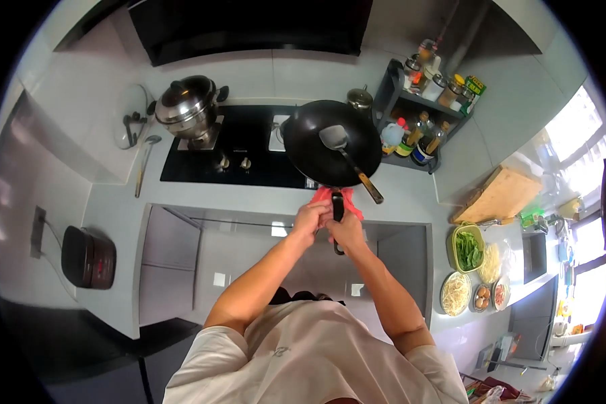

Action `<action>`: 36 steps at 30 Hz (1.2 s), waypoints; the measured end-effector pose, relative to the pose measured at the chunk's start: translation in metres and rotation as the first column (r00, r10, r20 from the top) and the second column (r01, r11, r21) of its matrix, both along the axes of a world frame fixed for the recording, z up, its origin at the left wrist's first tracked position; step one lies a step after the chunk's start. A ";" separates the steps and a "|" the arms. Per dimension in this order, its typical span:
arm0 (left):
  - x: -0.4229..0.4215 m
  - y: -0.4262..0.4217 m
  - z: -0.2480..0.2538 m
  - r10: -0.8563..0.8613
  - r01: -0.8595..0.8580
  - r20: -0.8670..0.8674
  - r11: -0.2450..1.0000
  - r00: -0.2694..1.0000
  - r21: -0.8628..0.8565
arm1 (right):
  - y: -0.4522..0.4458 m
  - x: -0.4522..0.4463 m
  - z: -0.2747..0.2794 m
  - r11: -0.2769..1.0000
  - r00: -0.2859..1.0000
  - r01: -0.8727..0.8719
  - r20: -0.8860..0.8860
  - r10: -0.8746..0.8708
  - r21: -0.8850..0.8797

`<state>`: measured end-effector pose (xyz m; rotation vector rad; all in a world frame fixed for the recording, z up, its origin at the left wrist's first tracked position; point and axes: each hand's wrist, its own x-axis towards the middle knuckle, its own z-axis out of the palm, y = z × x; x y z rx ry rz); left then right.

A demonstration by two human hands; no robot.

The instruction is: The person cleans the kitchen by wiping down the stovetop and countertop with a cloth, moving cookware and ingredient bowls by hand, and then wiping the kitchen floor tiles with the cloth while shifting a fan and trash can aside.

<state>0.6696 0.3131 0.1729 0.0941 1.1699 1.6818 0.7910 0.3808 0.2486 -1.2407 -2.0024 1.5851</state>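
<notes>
A black wok [310,151] sits over the right side of the black gas stove [249,145], its handle [338,207] pointing toward me. Inside the wok rests a metal spatula [334,138], its wooden-ended handle hanging over the rim at the right. A red cloth [352,207] is bunched around the wok's handle. My left hand [311,219] is closed on the cloth at the handle's left side. From the right, my right hand [347,231] wraps round the handle below the cloth. The fingertips of both hands nearly meet.
A steel pot [188,111] stands on the left burner. Behind the wok is a small lidded pot [360,99]. A rack [417,101] holds bottles and jars. At the right are greens [469,249], noodles [456,293], eggs [482,297] and a cutting board [498,195]. A ladle [143,165] lies left.
</notes>
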 end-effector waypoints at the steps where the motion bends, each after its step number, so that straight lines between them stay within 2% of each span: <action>1: -0.019 -0.002 0.020 -0.002 0.002 -0.018 1.000 1.000 -0.024 | 0.002 -0.022 -0.001 0.999 0.999 -0.036 0.014 0.036 0.009; 2: -0.037 -0.005 0.040 -0.004 0.002 -0.036 0.999 0.999 -0.048 | 0.006 -0.046 -0.008 0.997 0.997 -0.073 0.028 0.073 0.017; 4: -0.086 0.001 0.023 -0.006 0.005 -0.040 1.000 0.999 -0.010 | 0.011 -0.091 -0.020 0.998 0.997 -0.067 0.025 0.067 -0.003; 8: -0.162 0.009 0.012 0.036 -0.040 -0.056 0.997 0.998 -0.073 | 0.012 -0.168 -0.032 1.000 0.999 -0.007 0.045 0.007 -0.002; 10: -0.190 0.013 0.011 0.037 -0.043 -0.066 0.994 0.997 -0.098 | 0.007 -0.193 -0.014 0.999 0.998 0.024 0.054 -0.023 -0.024; 18: -0.233 0.016 -0.002 0.051 -0.051 -0.003 0.988 0.999 -0.144 | 0.016 -0.245 -0.035 0.999 0.981 -0.002 0.193 0.009 -0.033; 22: -0.236 0.016 -0.015 0.072 -0.070 0.035 0.995 0.997 -0.073 | 0.020 -0.250 -0.044 0.999 0.975 -0.012 0.222 0.000 0.050; 24: -0.244 0.019 -0.043 0.049 -0.049 0.035 0.999 0.998 -0.021 | 0.025 -0.250 -0.057 0.996 0.977 -0.031 0.211 0.013 0.085; 26: -0.238 0.016 -0.038 0.092 -0.091 0.076 0.996 0.993 -0.012 | 0.033 -0.247 -0.076 0.933 0.941 -0.165 0.335 0.051 0.321; 27: -0.232 0.015 -0.034 0.105 -0.106 0.088 0.994 0.991 0.003 | 0.031 -0.232 -0.023 0.981 0.933 -0.193 0.312 0.177 0.019; 28: -0.227 0.011 -0.026 0.142 -0.140 0.106 0.990 0.984 -0.026 | 0.033 -0.216 -0.027 0.987 0.968 -0.145 0.195 0.155 -0.068; 30: -0.218 0.002 -0.035 0.156 -0.162 0.121 0.986 0.980 0.039 | 0.032 -0.180 -0.040 0.963 0.997 -0.081 -0.039 0.073 -0.256; 31: -0.208 0.003 -0.043 0.249 -0.245 0.130 0.968 0.960 -0.044 | 0.039 -0.155 -0.060 0.958 0.997 -0.075 -0.003 0.078 -0.276; 33: -0.189 -0.007 -0.098 0.111 -0.110 -0.002 0.983 0.994 -0.150 | 0.060 -0.097 -0.139 0.995 0.999 -0.051 0.001 0.051 0.080; 34: -0.179 -0.014 -0.118 0.030 -0.042 -0.060 0.977 0.998 -0.207 | 0.068 -0.073 -0.162 0.991 0.998 0.054 0.015 -0.057 0.122; 35: -0.158 -0.013 -0.116 0.024 -0.048 -0.111 0.974 0.994 -0.222 | 0.074 -0.054 -0.157 0.953 0.981 0.100 0.133 -0.143 0.287; 36: -0.140 -0.008 -0.136 -0.066 -0.036 -0.339 0.958 0.938 -0.286 | 0.084 -0.042 -0.160 0.946 0.958 0.148 0.197 -0.210 0.289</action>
